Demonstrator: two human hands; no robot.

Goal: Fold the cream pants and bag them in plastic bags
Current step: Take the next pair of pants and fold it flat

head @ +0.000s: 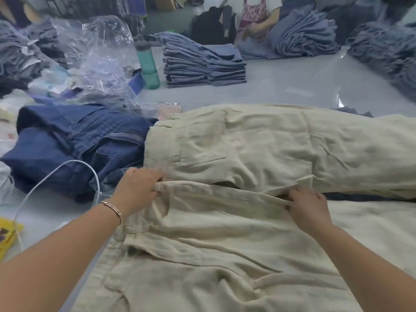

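Note:
A pair of cream pants (213,239) lies spread in front of me, wrinkled, its waistband running left to right between my hands. My left hand (137,188) grips the left end of that waistband, fingers curled over the edge. My right hand (309,206) pinches the same waistband further right. Behind it a second pair of cream pants (281,147) lies flat, waist to the left and back pocket up. Crumpled clear plastic bags (94,55) are heaped at the back left.
Dark blue jeans (74,145) lie bunched to the left, with a white cable (67,170) over them. A teal bottle (147,64) stands by a stack of folded blue garments (202,64). More blue piles and another person (256,19) are behind. A yellow packet (7,235) lies at left.

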